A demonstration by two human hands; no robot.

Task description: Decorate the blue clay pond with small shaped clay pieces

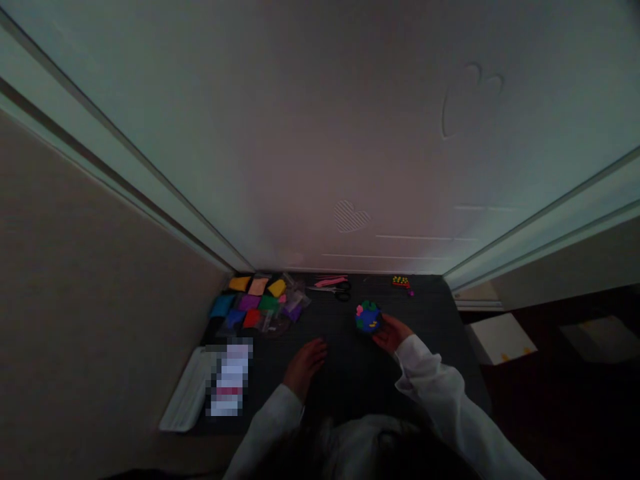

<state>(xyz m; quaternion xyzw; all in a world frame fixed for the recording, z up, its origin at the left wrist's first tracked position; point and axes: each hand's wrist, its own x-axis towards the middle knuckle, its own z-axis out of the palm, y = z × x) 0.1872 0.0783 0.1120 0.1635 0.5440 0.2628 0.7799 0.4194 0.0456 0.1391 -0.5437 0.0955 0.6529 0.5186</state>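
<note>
Pretty dim room in the head view, with a dark table (435, 307) low in the frame. My right hand (393, 333) is gripping the edge of a round blue piece (369, 318) (green, pink and yellow bits on it) right of lower center. My left hand (305, 367), lower and further left, sits apart from it, fingers loosely curled. Colorful packets (249, 303) lie lower left, scissors (327, 289) near center.

Round blue piece (367, 321), green, pink and yellow bits (359, 311) facing camera, in right grip (393, 335)
</note>
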